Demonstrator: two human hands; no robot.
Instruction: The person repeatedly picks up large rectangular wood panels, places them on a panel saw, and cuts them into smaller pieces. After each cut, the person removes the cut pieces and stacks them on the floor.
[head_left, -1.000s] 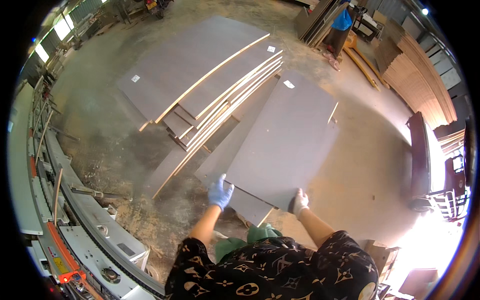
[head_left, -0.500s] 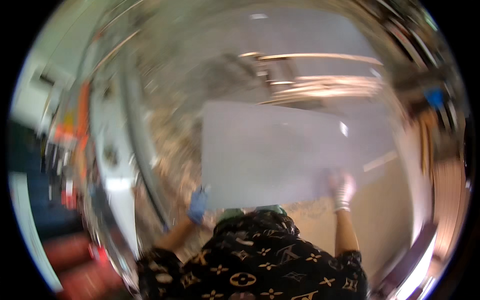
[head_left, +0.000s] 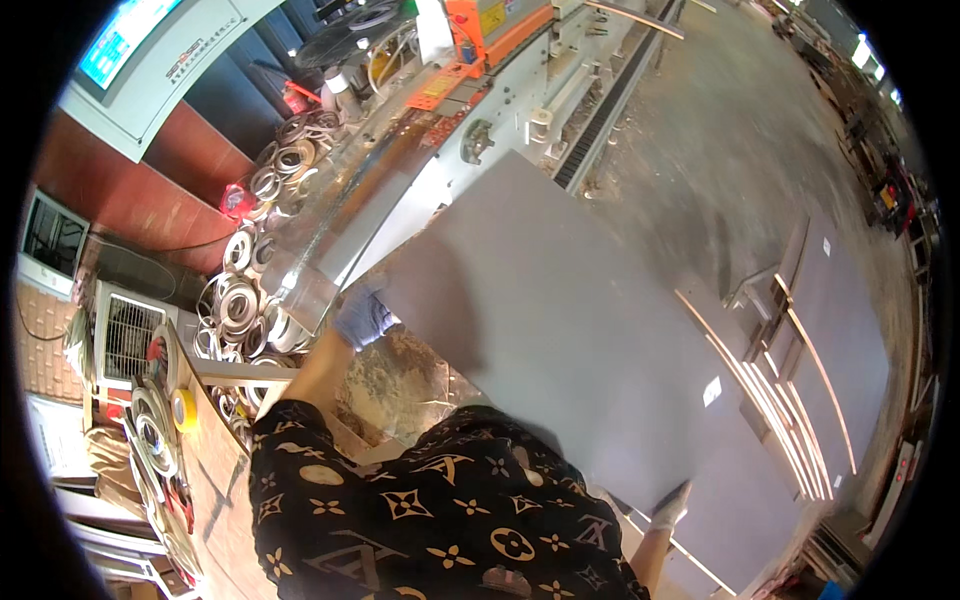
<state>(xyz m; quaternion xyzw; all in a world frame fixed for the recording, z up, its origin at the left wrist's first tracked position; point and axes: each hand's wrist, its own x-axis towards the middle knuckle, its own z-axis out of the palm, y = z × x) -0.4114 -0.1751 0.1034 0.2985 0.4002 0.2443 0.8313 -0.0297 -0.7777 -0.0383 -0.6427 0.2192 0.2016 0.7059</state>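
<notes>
A large flat grey panel (head_left: 560,320) is held out before me, slanting from the machine's edge down toward the lower right. My left hand (head_left: 362,315), in a blue-grey glove, grips its left edge, with the fingers partly hidden by the board. At its lower right edge is my right hand (head_left: 672,508), in a pale glove and closed on the rim, its fingers mostly out of sight. A small white label (head_left: 711,391) sits on the panel near its right end. The far corner reaches the side of the machine bed (head_left: 420,205).
A long machine with an orange housing (head_left: 500,30) runs along the upper left. Coils of edge banding (head_left: 238,305) lie beneath it. To the right are stacked grey panels (head_left: 840,340) with thin strips (head_left: 790,420). A wooden board (head_left: 215,480) stands at lower left.
My view has swung left toward the machine. The panel, still in both hands, has turned with me, and the stacked panels now appear at the right rather than ahead.
</notes>
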